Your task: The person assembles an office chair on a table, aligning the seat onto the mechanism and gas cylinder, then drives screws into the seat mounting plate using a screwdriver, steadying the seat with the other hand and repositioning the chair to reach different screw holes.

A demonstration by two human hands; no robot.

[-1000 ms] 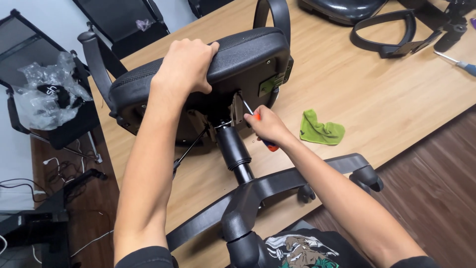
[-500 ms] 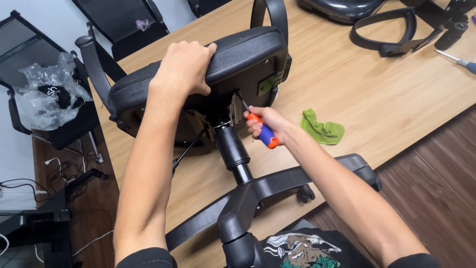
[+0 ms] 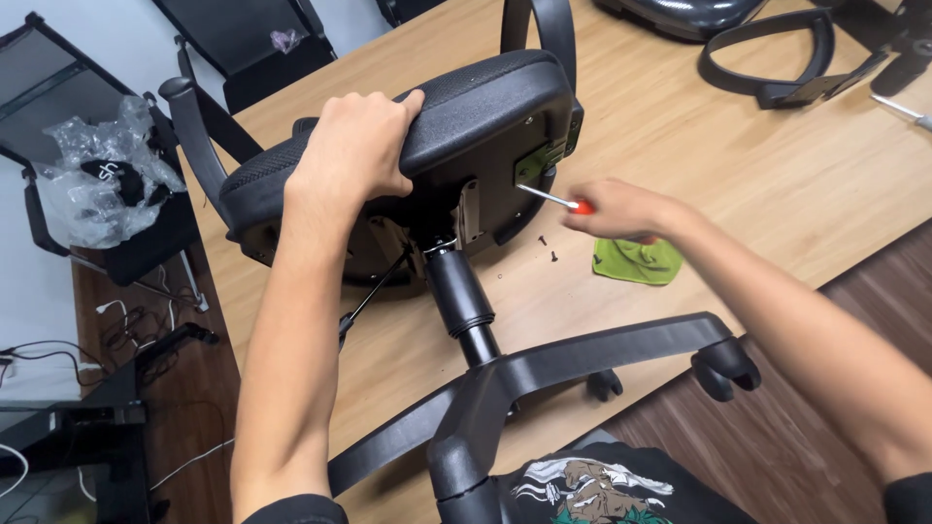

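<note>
Since half a second ago the right hand (image 3: pixel 621 209) has swung out from under the seat toward the green cloth (image 3: pixel 636 260), its fingers wrapped round the orange-handled screwdriver (image 3: pixel 555 199), whose tip now meets the bracket at the seat's edge. Left hand (image 3: pixel 357 146) grips the chair seat (image 3: pixel 485 97), which lies tipped on the wooden table (image 3: pixel 777 175). Risk, as I judge it: the tip skids off at that shallow angle, or the loose screws (image 3: pixel 549 247) roll away.
</note>
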